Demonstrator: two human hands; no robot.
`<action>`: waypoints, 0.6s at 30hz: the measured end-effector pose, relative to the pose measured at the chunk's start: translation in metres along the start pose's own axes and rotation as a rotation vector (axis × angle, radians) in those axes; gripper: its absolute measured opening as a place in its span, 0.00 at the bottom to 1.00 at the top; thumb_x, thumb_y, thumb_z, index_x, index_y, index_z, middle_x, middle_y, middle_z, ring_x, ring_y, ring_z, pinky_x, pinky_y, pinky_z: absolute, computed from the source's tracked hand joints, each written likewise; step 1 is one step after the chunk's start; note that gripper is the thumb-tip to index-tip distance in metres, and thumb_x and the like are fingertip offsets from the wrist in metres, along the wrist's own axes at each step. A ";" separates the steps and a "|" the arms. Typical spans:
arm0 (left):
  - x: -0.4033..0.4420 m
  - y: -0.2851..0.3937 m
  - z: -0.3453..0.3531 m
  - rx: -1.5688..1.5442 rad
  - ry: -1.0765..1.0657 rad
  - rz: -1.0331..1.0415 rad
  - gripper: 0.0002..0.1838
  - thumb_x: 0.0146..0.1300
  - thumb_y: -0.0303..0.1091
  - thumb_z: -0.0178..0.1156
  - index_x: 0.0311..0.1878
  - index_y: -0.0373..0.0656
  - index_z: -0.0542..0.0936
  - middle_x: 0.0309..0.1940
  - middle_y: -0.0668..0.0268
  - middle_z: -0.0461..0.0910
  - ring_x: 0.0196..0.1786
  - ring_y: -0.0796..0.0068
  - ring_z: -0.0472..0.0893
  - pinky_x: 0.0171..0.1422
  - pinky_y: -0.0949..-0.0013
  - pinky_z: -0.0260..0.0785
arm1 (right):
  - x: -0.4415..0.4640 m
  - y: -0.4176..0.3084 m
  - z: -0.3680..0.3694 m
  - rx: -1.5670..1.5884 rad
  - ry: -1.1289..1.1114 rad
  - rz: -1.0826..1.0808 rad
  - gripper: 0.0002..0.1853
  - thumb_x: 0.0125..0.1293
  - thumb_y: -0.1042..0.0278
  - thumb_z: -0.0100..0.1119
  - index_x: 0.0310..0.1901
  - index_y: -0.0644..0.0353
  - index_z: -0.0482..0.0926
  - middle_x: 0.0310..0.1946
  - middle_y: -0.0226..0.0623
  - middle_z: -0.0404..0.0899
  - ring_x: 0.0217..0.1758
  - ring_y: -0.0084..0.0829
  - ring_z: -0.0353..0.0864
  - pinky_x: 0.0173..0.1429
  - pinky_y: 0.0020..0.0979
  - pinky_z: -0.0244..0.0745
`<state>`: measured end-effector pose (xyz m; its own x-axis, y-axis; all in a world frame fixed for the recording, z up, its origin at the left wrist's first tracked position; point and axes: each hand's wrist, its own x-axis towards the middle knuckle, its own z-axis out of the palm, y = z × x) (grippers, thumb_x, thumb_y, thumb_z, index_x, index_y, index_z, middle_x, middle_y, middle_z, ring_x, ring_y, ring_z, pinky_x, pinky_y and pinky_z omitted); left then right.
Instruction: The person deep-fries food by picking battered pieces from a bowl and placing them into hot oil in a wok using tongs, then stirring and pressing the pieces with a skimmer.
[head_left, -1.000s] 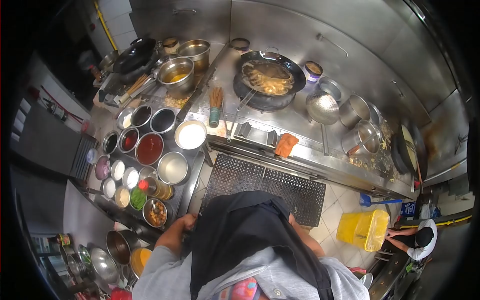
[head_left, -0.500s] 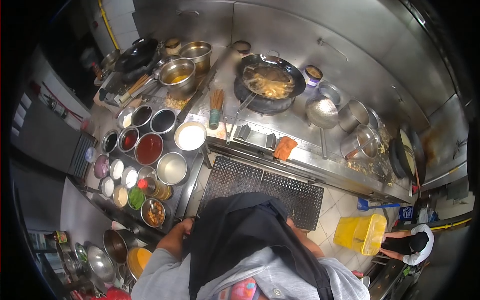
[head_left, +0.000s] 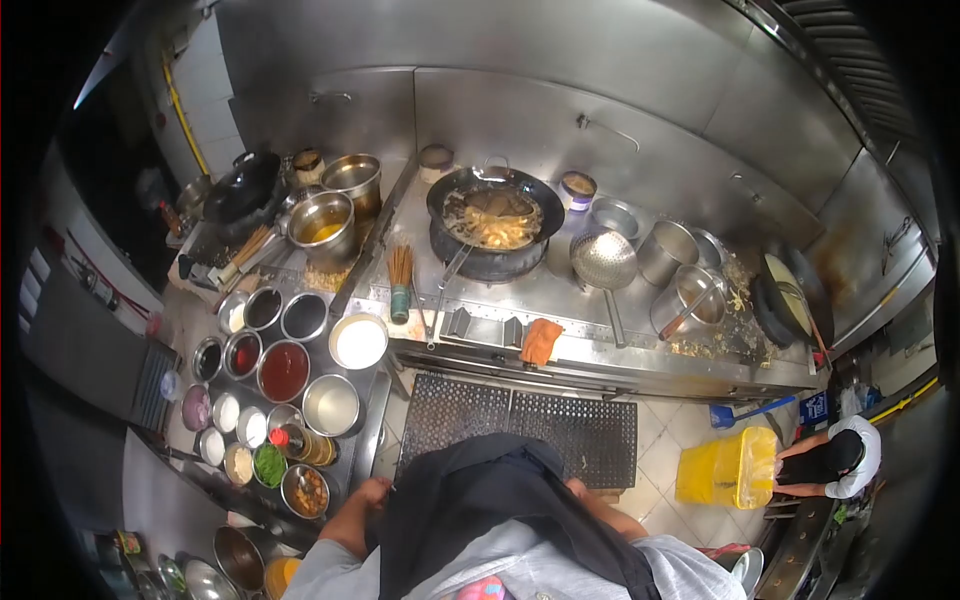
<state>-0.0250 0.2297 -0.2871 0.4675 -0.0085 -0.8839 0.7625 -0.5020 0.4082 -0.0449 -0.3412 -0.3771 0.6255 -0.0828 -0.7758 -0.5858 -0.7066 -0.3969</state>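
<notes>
My left hand (head_left: 374,491) is low at my side, by the dark apron (head_left: 470,490) and close to the bowl of browned chunks (head_left: 305,491) on the side counter. Its fingers look curled; whatever they may grip does not show. At the other side of the apron is my right hand (head_left: 577,488), partly covered by the cloth, its fingers hidden. In front of me on the stove, a black wok (head_left: 545,215) holds bubbling oil with pale golden food (head_left: 505,232) and a dark piece. A long-handled tool (head_left: 458,263) leans in the wok.
Steel pots of sauces, such as red sauce (head_left: 283,371), and a bottle (head_left: 318,449) crowd the side counter. A bamboo brush (head_left: 400,285), orange cloth (head_left: 541,342) and perforated strainer (head_left: 604,260) lie along the stove. To the right, a co-worker (head_left: 850,460) reaches to a yellow bin (head_left: 715,472).
The view has tilted up, so the stove and my hands appear lower. Both hands stay near my waist. The co-worker remains at the yellow bin.
</notes>
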 end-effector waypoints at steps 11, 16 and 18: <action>-0.020 -0.002 0.006 0.078 0.086 -0.018 0.18 0.73 0.46 0.48 0.55 0.45 0.77 0.51 0.65 0.77 0.50 0.65 0.79 0.41 0.61 0.82 | -0.107 -0.111 -0.058 -0.215 -0.034 -0.058 0.22 0.70 0.58 0.40 0.53 0.61 0.80 0.52 0.50 0.80 0.53 0.45 0.82 0.54 0.38 0.77; -0.010 -0.026 0.007 0.158 0.103 0.048 0.16 0.73 0.43 0.49 0.55 0.46 0.77 0.51 0.65 0.78 0.51 0.64 0.78 0.47 0.59 0.80 | -0.086 -0.097 -0.044 -0.148 0.027 0.023 0.24 0.70 0.56 0.39 0.51 0.65 0.80 0.54 0.48 0.79 0.57 0.45 0.80 0.59 0.39 0.73; 0.016 -0.049 0.005 0.241 0.067 0.121 0.16 0.71 0.41 0.53 0.55 0.45 0.77 0.52 0.64 0.78 0.52 0.61 0.78 0.53 0.60 0.77 | -0.080 -0.091 -0.041 -0.125 -0.003 0.060 0.24 0.69 0.55 0.41 0.49 0.65 0.80 0.54 0.47 0.80 0.57 0.46 0.79 0.59 0.39 0.73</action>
<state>-0.0572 0.2498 -0.3223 0.5831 -0.0279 -0.8119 0.5746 -0.6923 0.4365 -0.0206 -0.2992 -0.2586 0.5894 -0.1254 -0.7981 -0.5535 -0.7823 -0.2858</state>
